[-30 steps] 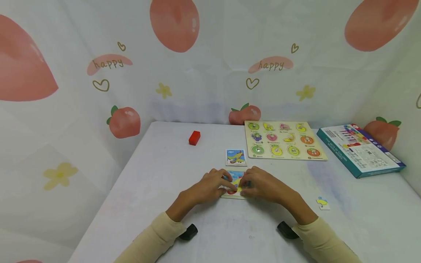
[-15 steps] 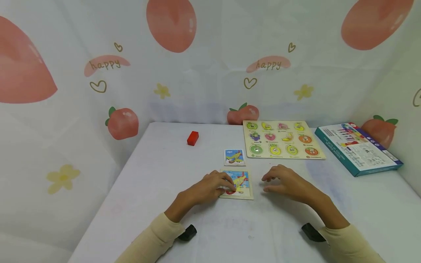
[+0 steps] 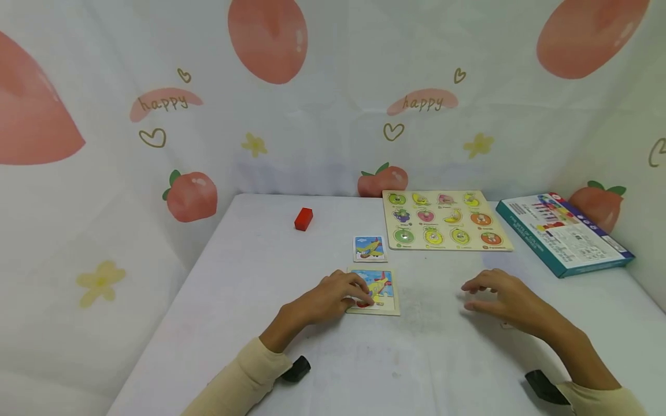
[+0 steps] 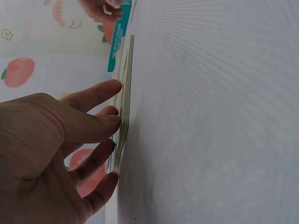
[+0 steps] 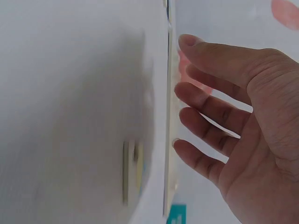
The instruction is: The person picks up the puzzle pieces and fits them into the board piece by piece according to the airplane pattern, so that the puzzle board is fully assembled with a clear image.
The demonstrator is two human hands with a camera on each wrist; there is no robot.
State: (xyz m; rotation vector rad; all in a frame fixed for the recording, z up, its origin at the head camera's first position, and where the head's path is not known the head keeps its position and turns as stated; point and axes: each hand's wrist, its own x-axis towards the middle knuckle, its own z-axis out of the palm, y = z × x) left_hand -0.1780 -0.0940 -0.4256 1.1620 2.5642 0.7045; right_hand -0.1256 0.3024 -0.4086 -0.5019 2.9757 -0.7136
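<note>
A small framed jigsaw puzzle [image 3: 387,289] with a yellow aeroplane picture lies flat on the table. My left hand [image 3: 333,294] rests on its left side; in the left wrist view the spread fingertips [image 4: 112,86] touch the board. To the right, my right hand [image 3: 512,300] hovers over the table with loosely bent fingers and nothing in them. A loose puzzle piece [image 5: 133,172] lies under it, seen edge-on in the right wrist view and mostly hidden by the hand in the head view. Just behind the puzzle is a small aeroplane picture card [image 3: 370,249].
A wooden fruit peg board [image 3: 447,225] lies at the back. Right of it sits a teal-edged box [image 3: 564,234]. Towards the back left is a red block [image 3: 304,219]. A printed cloth wall [image 3: 312,144] stands behind the table.
My right hand has let go of the puzzle and moved right, over the loose piece. The left hand has stayed on the puzzle. The view has shifted slightly.
</note>
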